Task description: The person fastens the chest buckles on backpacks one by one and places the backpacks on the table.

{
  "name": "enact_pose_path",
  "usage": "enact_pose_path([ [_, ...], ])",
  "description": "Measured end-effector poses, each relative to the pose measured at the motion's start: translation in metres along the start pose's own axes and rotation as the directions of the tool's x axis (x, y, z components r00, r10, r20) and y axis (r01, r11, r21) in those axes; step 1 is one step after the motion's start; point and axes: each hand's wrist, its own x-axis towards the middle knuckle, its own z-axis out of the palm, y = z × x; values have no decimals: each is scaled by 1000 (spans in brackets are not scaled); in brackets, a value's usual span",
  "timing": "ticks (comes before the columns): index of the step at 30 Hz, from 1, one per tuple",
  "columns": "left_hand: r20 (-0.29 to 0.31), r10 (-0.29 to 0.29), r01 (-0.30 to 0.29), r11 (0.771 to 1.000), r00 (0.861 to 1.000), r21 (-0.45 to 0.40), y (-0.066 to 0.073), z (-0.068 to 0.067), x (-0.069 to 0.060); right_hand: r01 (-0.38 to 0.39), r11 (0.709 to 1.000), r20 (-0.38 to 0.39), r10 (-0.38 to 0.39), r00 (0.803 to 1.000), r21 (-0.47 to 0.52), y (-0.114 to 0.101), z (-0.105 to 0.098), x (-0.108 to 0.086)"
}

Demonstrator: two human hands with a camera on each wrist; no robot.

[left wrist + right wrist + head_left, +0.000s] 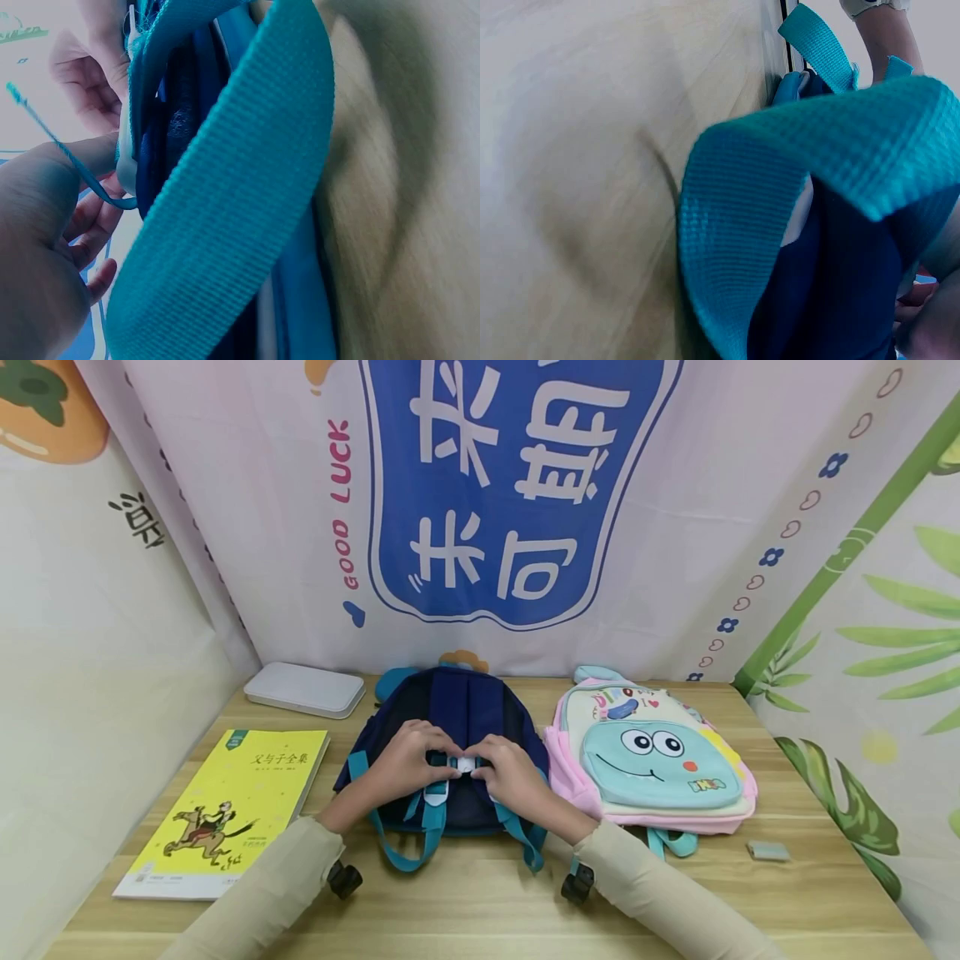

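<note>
A navy backpack (pixel 486 700) lies on the table with its shoulder straps upward. Above its middle, both hands meet at a small white buckle (pixel 467 764). My left hand (pixel 405 762) pinches the buckle's left side between thumb and fingers. From the right, my right hand (pixel 513 772) grips the other side. Teal webbing (pixel 433 827) hangs in loops below the hands. In the left wrist view a teal strap (pixel 232 172) covers much of the backpack, and the buckle is mostly hidden. Another teal strap (pixel 731 202) fills the middle of the right wrist view.
A yellow book (pixel 225 802) lies at the left, with a white case (pixel 303 689) behind it. Close on the right is a pink and cream backpack (pixel 660 760) with a smiling face. A small grey block (pixel 768 851) sits near the right edge. Printed curtains (pixel 300 527) surround the table.
</note>
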Motion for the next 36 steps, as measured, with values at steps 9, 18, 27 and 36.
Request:
enact_pose_path([
  [9,29,-43,41,998,999,44,3,-1,0,22,998,36,-20,999,-51,1,-4,-2],
  [18,20,-63,62,996,998,63,8,-1,0,28,998,64,-25,998,-49,0,-10,-3],
  [27,0,-72,72,996,997,46,21,0,9,68,994,81,-61,995,-91,8,-25,-4],
  [36,-8,-51,51,998,999,43,34,10,27,58,988,143,-37,989,-140,16,-55,-12],
])
